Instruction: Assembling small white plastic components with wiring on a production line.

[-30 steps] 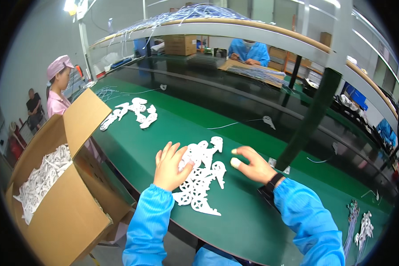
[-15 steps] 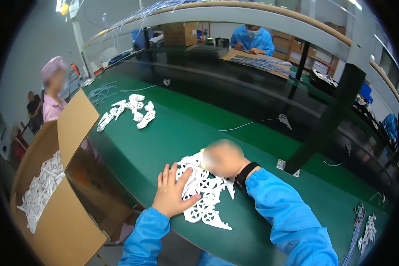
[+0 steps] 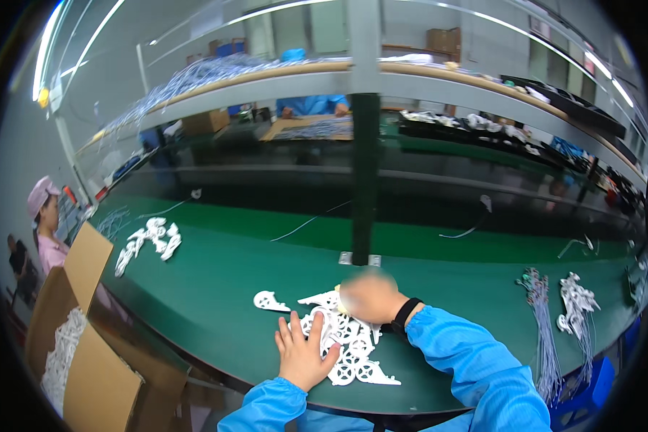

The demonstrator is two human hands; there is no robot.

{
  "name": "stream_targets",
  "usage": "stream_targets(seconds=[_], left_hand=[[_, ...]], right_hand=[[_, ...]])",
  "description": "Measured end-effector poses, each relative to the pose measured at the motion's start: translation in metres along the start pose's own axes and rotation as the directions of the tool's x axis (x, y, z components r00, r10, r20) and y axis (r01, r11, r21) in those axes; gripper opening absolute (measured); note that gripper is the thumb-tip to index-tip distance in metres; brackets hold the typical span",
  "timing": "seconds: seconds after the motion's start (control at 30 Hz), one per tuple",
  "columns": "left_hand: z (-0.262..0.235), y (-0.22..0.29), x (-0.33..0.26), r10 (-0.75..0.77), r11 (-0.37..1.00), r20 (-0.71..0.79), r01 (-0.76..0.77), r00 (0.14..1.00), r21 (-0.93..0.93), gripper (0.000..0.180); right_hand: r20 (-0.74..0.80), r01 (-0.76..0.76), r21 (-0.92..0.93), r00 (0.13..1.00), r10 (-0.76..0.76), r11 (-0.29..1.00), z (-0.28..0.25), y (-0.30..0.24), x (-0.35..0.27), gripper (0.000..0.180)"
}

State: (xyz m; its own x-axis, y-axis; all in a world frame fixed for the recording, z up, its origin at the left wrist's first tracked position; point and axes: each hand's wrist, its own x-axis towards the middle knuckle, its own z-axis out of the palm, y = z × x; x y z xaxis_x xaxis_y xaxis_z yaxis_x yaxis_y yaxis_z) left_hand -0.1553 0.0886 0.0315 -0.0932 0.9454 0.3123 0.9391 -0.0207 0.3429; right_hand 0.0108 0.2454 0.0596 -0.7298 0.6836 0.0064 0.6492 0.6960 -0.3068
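Observation:
A loose pile of flat white plastic parts (image 3: 358,349), each with a spoked round end and a tapering tail, lies on the green tabletop before me. My left hand (image 3: 302,354) rests on the pile's left side with its fingers spread. At the pile's far right edge is my right hand (image 3: 371,297), with a black band on the wrist. A blur covers its fingers, so their grip cannot be made out. Something pale yellow (image 3: 340,299) shows at its left side. One similar white part (image 3: 269,301) lies apart, beyond my left fingertips.
An open cardboard box (image 3: 97,374) of white parts stands at the left. More white parts (image 3: 145,243) lie far left. Bundled grey cables (image 3: 547,338) and cabled white parts (image 3: 577,302) lie at right. A dark post (image 3: 365,180) rises behind my hands. Two co-workers are beyond.
The view has turned right, bringing the post to the middle and the cable bundles further in. A single white part now shows apart from the pile. Both hands stay at the pile.

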Motion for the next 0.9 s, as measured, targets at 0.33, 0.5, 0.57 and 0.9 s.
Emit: stream_targets(seconds=[0.33,0.5,0.57,0.9], left_hand=[[0.04,0.094,0.024,0.161,0.987,0.12,-0.161,0.98,-0.007,0.067],[0.015,0.055,0.049,0.239,0.959,-0.098,-0.25,0.966,-0.13,0.054],[0.0,0.011,0.054,0.178,0.983,-0.188,-0.182,0.966,-0.006,0.047],[0.017,-0.05,0.043,0.028,0.997,-0.047,-0.025,0.999,0.079,0.033]], right_hand=[[-0.033,-0.295,0.0,0.955,0.295,0.956,-0.034,0.068,-0.127,0.055],[-0.364,-0.274,-0.001,0.896,0.255,0.962,-0.047,0.061,-0.202,0.049],[-0.415,-0.221,-0.02,0.889,0.193,0.975,-0.047,0.038,-0.226,0.046],[-0.195,-0.138,0.029,0.971,0.141,0.99,0.016,-0.049,-0.256,0.031]])
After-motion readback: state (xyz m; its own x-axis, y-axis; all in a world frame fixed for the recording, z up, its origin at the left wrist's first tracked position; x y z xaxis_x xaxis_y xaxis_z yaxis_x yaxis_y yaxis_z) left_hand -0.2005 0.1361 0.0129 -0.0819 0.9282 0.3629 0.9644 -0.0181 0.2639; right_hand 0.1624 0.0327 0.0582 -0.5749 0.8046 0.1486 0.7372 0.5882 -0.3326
